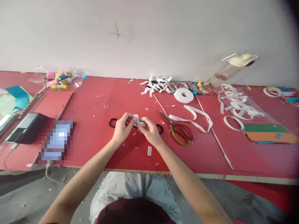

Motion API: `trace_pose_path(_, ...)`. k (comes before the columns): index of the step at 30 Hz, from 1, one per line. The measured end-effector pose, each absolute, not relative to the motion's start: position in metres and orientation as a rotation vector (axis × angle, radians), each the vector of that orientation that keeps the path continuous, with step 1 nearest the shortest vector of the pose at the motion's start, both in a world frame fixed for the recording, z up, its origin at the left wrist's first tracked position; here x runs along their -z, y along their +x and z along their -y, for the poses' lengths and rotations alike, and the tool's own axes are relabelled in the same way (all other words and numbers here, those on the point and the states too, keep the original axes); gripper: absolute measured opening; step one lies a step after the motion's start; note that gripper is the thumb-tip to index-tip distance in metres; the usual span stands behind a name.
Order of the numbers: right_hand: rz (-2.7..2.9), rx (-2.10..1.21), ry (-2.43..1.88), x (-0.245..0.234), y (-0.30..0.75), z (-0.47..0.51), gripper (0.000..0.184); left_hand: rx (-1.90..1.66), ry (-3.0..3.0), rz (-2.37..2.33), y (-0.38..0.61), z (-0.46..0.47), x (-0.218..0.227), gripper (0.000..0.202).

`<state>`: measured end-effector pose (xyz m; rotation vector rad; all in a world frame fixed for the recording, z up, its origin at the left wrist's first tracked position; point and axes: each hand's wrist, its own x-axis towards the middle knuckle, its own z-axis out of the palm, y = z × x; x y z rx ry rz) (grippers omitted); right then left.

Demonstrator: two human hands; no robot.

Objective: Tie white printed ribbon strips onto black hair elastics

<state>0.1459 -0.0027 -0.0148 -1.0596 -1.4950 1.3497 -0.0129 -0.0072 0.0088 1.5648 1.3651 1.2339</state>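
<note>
Both of my hands meet over the middle of the red table [98,93]. My left hand [122,127] and my right hand [150,130] pinch a small white printed paper strip [139,122] between their fingertips. The strip seems to wrap a black ring that my fingers mostly hide. One black ring [113,122] lies just left of my left hand. Another black ring [160,128] lies just right of my right hand. A small white paper piece [149,150] lies on the table below my right wrist.
Red-and-gold handled scissors [179,132] lie right of my hands, beside a long white ribbon strip [193,118]. Further back are a white tape roll [183,95], a pile of white strips [156,84] and a tipped clear bottle [226,71]. A dark device [26,127] sits left.
</note>
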Motion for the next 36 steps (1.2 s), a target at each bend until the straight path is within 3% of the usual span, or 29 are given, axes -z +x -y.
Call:
trace_pose_path(3, 1.504, -1.303, -1.082, 0.014, 0.147, 0.002, 0.031, -1.258, 1.807, -1.309, -0.017, 0.007, -0.008, 0.01)
trace_pose_path(11, 1.624, -1.101, -1.081, 0.008, 0.15, 0.004, 0.022, -1.122, 2.151, -1.307, -0.024, 0.01, -0.01, 0.016)
trace_pose_path(17, 1.73, -0.99, -1.04, 0.011, 0.151, 0.003, 0.016, -1.008, 2.127, -1.304, -0.027, 0.01, -0.012, 0.004)
trace_pose_path(36, 1.724, -0.872, -1.075, 0.014, 0.151, 0.004, 0.015, -0.906, 1.853, -1.185, -0.026, 0.008, -0.021, 0.012)
